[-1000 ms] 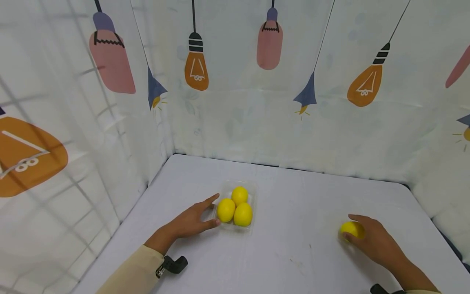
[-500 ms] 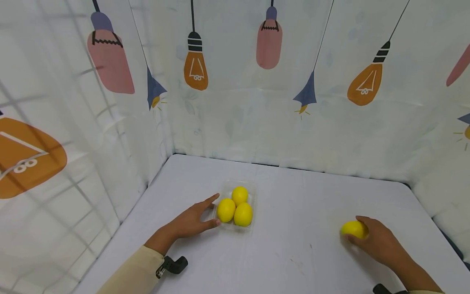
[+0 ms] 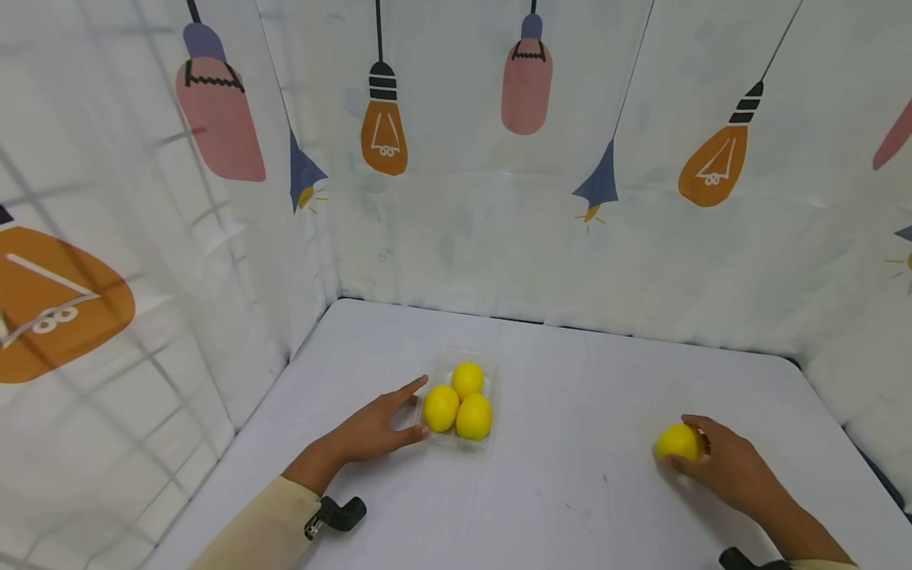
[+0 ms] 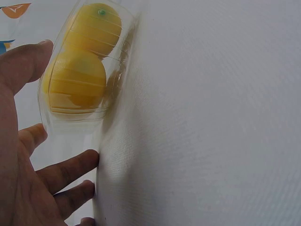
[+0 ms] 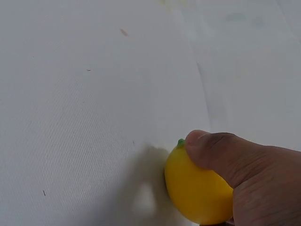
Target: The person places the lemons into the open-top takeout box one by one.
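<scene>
Three yellow lemons (image 3: 473, 417) sit together in a clear plastic tray (image 3: 492, 372), left of the table's middle. My left hand (image 3: 375, 423) is at the tray's left side, fingers spread, its thumb and index fingertips right at the rim. In the left wrist view, two of the lemons (image 4: 77, 77) show through the ribbed wall. Over on the right, my right hand (image 3: 727, 467) holds another lemon (image 3: 677, 443) between thumb and fingers, close over the table. The right wrist view shows the thumb pressed on this lemon (image 5: 193, 190) beside its green tip; the other fingers are mostly hidden.
The table (image 3: 570, 491) has a white cover with a few small marks. White curtains (image 3: 456, 245) printed with hanging lamps rise along its back and sides. A dark band with a small device (image 3: 338, 514) is on the left wrist.
My right hand and its lemon shift slightly right, then a little back left, with more of the lemon showing past the fingers now. The left hand and the tray stay in place.
</scene>
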Demonstrator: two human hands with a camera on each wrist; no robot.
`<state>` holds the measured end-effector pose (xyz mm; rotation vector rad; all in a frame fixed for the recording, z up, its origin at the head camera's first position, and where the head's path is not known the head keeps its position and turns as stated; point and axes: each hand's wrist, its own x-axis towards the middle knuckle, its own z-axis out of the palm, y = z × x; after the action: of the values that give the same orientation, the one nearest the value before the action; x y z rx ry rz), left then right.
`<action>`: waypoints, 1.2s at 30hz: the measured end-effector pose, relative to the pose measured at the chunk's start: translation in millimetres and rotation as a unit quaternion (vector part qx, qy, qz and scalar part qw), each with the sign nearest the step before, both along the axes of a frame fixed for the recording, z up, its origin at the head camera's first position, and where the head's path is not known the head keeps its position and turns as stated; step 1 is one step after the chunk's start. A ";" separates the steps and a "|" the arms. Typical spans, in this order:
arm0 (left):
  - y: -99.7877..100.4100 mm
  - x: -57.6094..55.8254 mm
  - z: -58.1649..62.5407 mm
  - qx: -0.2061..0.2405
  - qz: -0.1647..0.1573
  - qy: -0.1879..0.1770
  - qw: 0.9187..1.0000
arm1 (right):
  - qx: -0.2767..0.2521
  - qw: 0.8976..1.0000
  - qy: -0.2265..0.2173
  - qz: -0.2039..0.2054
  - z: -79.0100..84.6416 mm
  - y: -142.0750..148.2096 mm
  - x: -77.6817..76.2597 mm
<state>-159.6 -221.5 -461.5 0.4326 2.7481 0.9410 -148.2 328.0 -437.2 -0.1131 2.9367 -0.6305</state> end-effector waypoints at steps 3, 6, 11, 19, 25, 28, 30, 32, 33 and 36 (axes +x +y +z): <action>0.1 0.1 0.1 -0.001 0.000 0.000 1.000 | -0.011 1.000 -0.001 0.006 1.0 -5.4 -1.5; 0.0 0.4 0.5 0.000 0.000 0.001 1.000 | -0.017 1.000 0.001 0.015 0.9 -9.7 -2.9; 0.3 1.4 0.7 0.001 0.000 0.000 1.000 | -0.013 1.000 -0.010 0.015 0.1 -14.3 -5.7; -0.2 1.0 2.3 -0.001 -0.002 0.000 1.000 | -0.023 0.999 -0.016 0.018 -2.6 -29.5 -9.7; -0.3 2.0 4.5 0.004 -0.005 -0.003 1.000 | -0.044 0.998 0.006 0.036 -7.2 -42.2 -11.3; -0.3 2.4 4.8 0.004 -0.004 -0.002 1.000 | -0.051 0.998 0.022 0.043 -7.7 -48.8 -12.5; -0.2 2.4 4.7 0.003 -0.004 -0.001 1.000 | -0.054 0.997 0.031 0.046 -7.8 -53.1 -13.4; -0.2 2.5 4.6 0.003 -0.003 0.000 1.000 | -0.056 0.996 0.039 0.049 -7.9 -57.1 -14.5; -0.2 2.5 4.4 0.002 -0.002 0.000 1.000 | -0.057 0.996 0.044 0.051 -7.8 -59.0 -15.2; -0.1 2.5 4.2 0.001 -0.001 -0.001 1.000 | -0.063 0.995 0.053 0.057 -7.6 -64.0 -17.6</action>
<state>-157.1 -221.6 -457.3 0.4335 2.7442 0.9439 -165.7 263.9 -444.8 -0.3340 2.9617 -0.8152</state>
